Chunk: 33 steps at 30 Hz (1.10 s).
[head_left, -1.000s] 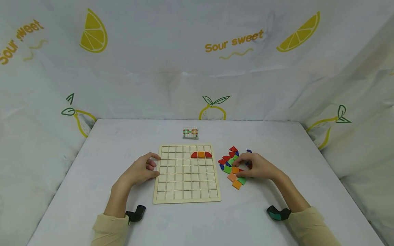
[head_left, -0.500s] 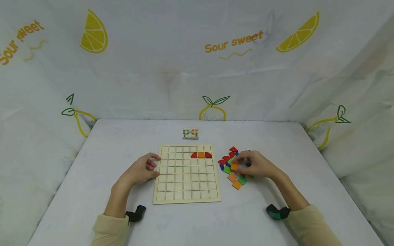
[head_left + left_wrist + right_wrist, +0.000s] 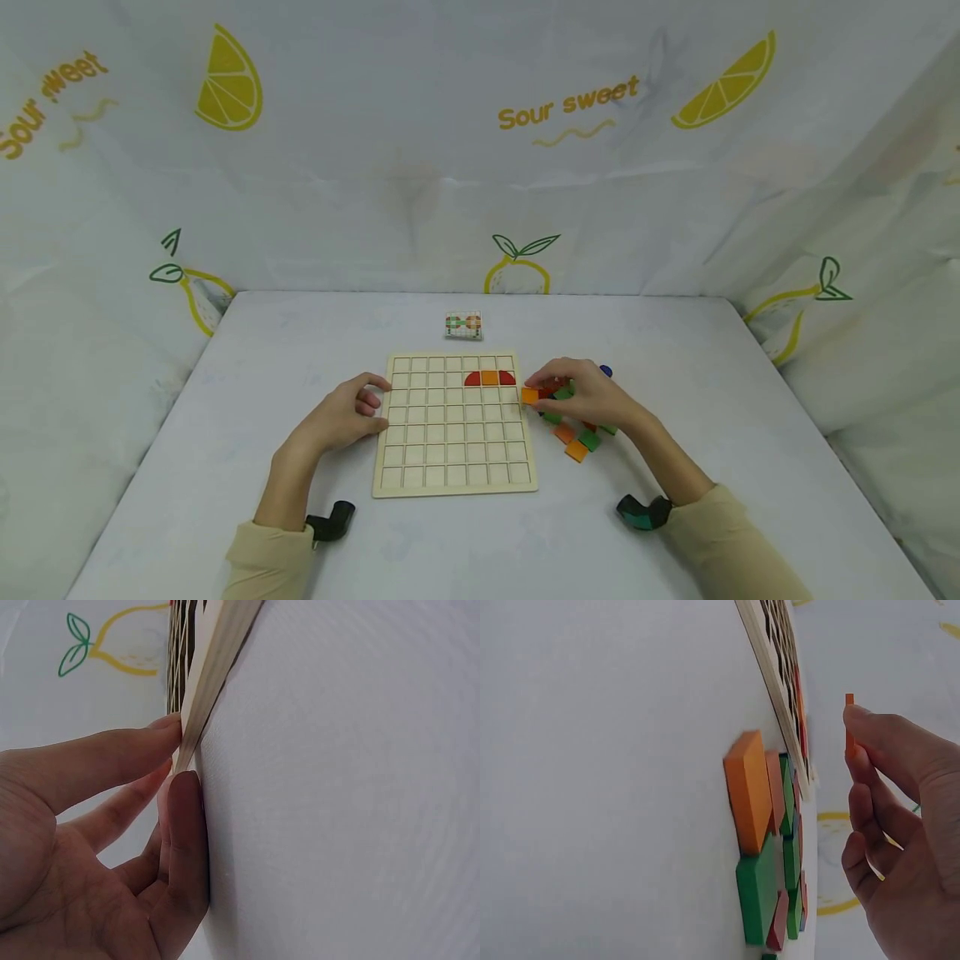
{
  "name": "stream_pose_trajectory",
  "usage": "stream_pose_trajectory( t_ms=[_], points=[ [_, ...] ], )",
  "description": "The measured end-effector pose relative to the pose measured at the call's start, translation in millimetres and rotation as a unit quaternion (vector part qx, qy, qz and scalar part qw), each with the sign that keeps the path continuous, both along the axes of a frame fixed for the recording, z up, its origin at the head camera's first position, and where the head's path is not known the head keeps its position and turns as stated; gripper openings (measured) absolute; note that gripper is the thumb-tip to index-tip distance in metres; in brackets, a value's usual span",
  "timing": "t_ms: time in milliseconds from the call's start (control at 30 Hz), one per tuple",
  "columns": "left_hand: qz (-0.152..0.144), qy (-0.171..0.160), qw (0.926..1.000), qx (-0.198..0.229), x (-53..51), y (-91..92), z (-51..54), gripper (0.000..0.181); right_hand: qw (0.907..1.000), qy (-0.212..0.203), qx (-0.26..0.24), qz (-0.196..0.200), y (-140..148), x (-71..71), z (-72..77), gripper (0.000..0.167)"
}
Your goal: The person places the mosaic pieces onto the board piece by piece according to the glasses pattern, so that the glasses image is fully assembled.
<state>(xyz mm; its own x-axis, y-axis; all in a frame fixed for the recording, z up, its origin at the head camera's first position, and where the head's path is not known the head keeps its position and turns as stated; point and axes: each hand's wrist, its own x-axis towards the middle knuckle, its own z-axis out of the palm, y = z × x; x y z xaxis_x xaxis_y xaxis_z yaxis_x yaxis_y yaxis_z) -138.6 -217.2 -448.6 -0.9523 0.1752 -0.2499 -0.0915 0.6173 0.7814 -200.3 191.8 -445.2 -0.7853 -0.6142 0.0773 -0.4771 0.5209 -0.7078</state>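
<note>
My right hand (image 3: 581, 392) pinches an orange square tile (image 3: 529, 396) between thumb and fingertips, just off the right edge of the wooden grid board (image 3: 450, 492). In the right wrist view the orange tile (image 3: 850, 724) is seen edge-on, held above the table. My left hand (image 3: 347, 414) holds the board's left edge, thumb and index finger apart along it. The left wrist view shows the thumb of the left hand (image 3: 97, 840) on the board's rim (image 3: 206, 682), other fingers curled by its side. Two red quarter-round tiles flank an orange tile (image 3: 490, 377) in the board's second row.
Loose tiles in red, green, blue and orange lie right of the board, partly under my right hand; a green tile (image 3: 588, 440) and an orange tile (image 3: 577, 451) are nearest me. Behind the board lies a small pattern card (image 3: 463, 325). A lemon-print curtain (image 3: 405, 225) encloses the table.
My right hand has lifted the orange square tile from the loose pile and carried it left to the board's right edge. The left hand and the board have stayed put.
</note>
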Motion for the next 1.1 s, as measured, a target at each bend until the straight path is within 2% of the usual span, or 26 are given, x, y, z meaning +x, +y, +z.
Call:
stream_pose_trajectory(
  t_ms=[267, 600, 700, 933, 1100],
  points=[
    [0.008, -0.008, 0.9999, 0.0, 0.2, 0.3, -0.3, 0.054, 0.9995, 0.019, -0.024, 0.006, -37, -3.8, -7.3, 0.027],
    [0.009, -0.004, 1.0, 0.001, 0.1, 0.8, -0.9, 0.054, 0.9998, 0.012, 0.015, -0.005, -69, -10.7, -16.6, 0.031],
    [0.007, -0.004, 1.0, 0.001, -0.5, 0.3, -1.4, 0.053, 0.9995, 0.008, 0.03, -0.01, -76, -10.5, -16.0, 0.032],
    [0.004, -0.003, 1.0, 0.003, -0.9, -0.2, -1.5, 0.053, 0.9975, 0.036, 0.061, -0.004, -87, -9.1, -11.9, 0.03],
    [0.001, 0.0, 1.0, 0.006, -0.8, 0.0, -1.3, 0.054, 0.9969, 0.039, 0.068, -0.006, -90, -8.3, -11.0, 0.032]
  ],
)
